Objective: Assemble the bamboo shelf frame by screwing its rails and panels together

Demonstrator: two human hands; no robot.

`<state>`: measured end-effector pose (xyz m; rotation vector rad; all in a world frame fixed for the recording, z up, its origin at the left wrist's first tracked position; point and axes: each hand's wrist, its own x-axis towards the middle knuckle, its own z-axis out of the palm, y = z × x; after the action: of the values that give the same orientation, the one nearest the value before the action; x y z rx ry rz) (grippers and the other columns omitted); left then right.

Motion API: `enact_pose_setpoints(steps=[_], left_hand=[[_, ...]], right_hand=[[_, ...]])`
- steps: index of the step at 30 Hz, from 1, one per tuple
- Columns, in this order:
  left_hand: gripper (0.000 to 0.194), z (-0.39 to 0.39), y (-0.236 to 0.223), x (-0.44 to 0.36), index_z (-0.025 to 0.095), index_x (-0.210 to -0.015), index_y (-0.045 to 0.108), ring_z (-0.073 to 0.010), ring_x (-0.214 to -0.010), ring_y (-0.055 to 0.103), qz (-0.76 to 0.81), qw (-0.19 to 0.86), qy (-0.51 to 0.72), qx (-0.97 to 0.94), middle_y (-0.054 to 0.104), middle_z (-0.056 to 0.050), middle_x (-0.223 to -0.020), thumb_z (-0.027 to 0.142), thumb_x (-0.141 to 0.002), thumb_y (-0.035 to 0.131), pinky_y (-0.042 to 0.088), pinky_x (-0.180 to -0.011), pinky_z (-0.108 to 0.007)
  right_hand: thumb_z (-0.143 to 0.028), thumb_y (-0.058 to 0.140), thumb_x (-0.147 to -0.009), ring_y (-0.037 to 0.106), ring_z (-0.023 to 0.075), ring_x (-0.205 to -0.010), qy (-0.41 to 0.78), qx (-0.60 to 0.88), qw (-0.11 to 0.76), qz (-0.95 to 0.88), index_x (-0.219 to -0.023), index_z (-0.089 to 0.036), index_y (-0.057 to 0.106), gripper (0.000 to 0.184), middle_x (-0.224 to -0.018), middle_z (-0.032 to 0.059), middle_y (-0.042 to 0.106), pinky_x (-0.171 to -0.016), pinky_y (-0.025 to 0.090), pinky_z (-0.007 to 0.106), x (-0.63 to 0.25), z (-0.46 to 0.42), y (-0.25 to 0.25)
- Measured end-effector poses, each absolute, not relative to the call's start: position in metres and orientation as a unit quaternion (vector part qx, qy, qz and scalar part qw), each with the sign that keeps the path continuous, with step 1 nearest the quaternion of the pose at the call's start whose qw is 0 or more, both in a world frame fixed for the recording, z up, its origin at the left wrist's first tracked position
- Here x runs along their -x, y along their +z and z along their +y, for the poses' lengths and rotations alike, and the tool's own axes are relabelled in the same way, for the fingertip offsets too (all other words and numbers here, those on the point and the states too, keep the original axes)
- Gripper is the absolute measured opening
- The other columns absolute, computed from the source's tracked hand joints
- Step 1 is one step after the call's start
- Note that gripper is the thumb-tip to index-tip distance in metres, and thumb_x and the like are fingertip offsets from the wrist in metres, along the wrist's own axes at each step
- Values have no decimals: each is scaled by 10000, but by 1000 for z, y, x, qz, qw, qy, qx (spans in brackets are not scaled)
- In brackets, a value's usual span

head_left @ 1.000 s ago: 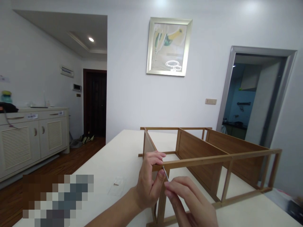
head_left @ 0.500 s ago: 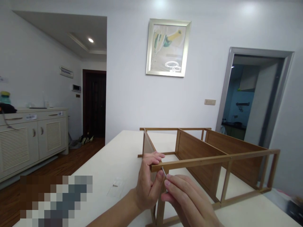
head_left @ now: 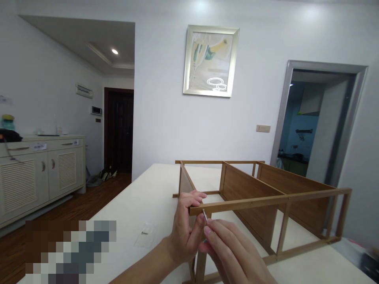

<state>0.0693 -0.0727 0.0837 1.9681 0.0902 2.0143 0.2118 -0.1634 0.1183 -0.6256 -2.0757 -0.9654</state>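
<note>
The wooden shelf unit (head_left: 250, 187) lay on the table (head_left: 142, 197) with its panels on edge, stretching from the hands towards two o'clock; it looked stiff and fairly light for its bulk, its thin bars likely smooth rather than slippery, its corner joints probably the weak points, so the thick near rail (head_left: 251, 202) seemed the best hold, close to a joint; the left hand (head_left: 188, 228) was wrapped over that rail's near end, fingers bent across the top and thumb low beside the joint; the right hand (head_left: 227, 244) pinched a slim metal rod (head_left: 205, 216) whose tip met the rail just under the corner, a small hard piece that would easily twist between fingertips; at nine o'clock from the hands a little screw (head_left: 144, 233) lay on or in a clear plastic bag (head_left: 142, 240), which I could not tell; the tabletop was pale and plain; beyond it stood a louvred cabinet (head_left: 44, 157) at ten o'clock, a dark door (head_left: 118, 130) at eleven, a framed picture (head_left: 211, 59) at twelve and a grey doorway frame (head_left: 282, 114) near one.
</note>
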Motion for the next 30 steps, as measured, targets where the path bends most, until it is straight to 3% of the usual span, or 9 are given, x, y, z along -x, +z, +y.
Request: enact_pose_setpoints(steps=[5,12,20,25,30], left_hand=[[162,-71,83,-69,230,-1141,467,-277,-1135,564,39,155,704,-692,507,-88,-1090,255,-982,461,440,-1014,-548],[153,-71,82,-69,237,-1131,481,-279,-1133,572,37,161,707,-687,512,-82,-1079,285,-987,460,442,-1011,-544],[177,-72,83,-64,230,-1132,469,-308,-1202,565,45,153,689,-707,571,-115,-1133,331,-988,453,452,-1007,-543],[160,-70,80,-62,231,-1141,471,-299,-1256,556,50,162,684,-710,613,-114,-1179,254,-983,458,367,-1105,-590],[149,-63,75,-67,230,-1121,480,-277,-1208,596,50,161,702,-692,634,-92,-1128,205,-975,482,349,-1120,-595]], right_hand=[[-40,465,-939,677,239,-1108,-391,244,375,-804,-1179,-57,634,294,-1122,165,727,-931,588,343,-212,-163,118],[-75,483,-942,688,256,-1076,-383,200,445,-785,-1225,-50,613,313,-1092,185,728,-867,607,355,-209,-148,106],[-92,508,-946,623,231,-1200,-230,197,427,-852,-1300,-92,568,359,-1237,184,669,-949,572,334,-213,-145,114],[-42,513,-939,670,187,-1112,-173,184,512,-821,-1202,-132,643,307,-1142,134,720,-927,580,293,-208,-147,121],[-168,514,-979,711,197,-1028,-228,118,440,-861,-1230,-138,642,283,-1059,110,756,-864,603,270,-208,-167,135]])
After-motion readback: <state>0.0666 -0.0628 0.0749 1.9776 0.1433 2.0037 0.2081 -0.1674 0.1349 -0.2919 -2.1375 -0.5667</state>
